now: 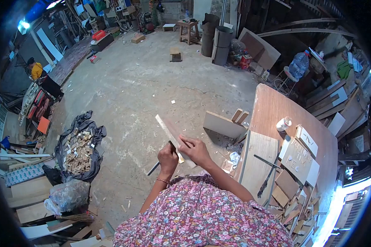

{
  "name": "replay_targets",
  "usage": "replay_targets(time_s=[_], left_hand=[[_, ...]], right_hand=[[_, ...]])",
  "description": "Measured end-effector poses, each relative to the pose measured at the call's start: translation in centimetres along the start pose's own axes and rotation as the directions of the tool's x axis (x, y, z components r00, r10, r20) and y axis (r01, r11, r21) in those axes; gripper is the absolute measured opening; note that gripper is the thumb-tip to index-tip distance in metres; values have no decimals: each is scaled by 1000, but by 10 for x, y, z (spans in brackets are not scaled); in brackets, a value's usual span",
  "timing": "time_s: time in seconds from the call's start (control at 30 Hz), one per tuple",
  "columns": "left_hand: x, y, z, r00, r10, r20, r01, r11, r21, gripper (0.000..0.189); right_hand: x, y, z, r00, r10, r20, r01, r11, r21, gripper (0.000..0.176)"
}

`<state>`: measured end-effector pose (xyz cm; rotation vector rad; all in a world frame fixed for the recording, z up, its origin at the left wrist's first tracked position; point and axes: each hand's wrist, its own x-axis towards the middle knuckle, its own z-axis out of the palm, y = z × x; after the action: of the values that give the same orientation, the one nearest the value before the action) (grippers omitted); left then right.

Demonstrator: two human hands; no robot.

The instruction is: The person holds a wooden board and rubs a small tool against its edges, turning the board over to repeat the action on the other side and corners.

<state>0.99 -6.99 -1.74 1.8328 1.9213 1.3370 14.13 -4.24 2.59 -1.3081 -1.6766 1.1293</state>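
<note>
A flat wooden board [165, 125] slants across in front of me, with a pale narrow edge and a browner face. My right hand [195, 151] is closed on its lower part, thumb and fingers at the edge and face. My left hand [167, 158] makes a fist close against the board's left side. From this fist a slim dark tool [153, 168] juts down to the left; its kind cannot be made out. Between the hands shows a small yellow piece [180, 157], partly hidden.
On my right stands a wooden table [272, 105] with a white container [283, 124], a lettered board [297, 158] and wood pieces. A board [223, 124] leans beside it. At left, a black sack [98, 158] holds wood offcuts. A person [39, 74] is at far left.
</note>
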Motion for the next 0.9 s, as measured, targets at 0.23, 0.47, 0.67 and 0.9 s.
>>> replay_targets(time_s=[0.23,0.47,0.67,0.9], left_hand=[[-8,27,-4,974,95,206,-64,986,-155,7],[-2,8,-3,996,-59,68,60,998,-6,4],[-8,24,2,992,58,116,-42,989,-139,5],[-3,11,5,992,-106,71,108,994,-22,2]], right_hand=[[19,3,-5,987,158,-17,-158,987,9,48],[-5,-6,2,999,-26,-23,22,988,-150,53],[20,-2,-3,995,37,-94,-38,999,-4,50],[1,-2,1,997,39,-63,-41,999,-29,50]])
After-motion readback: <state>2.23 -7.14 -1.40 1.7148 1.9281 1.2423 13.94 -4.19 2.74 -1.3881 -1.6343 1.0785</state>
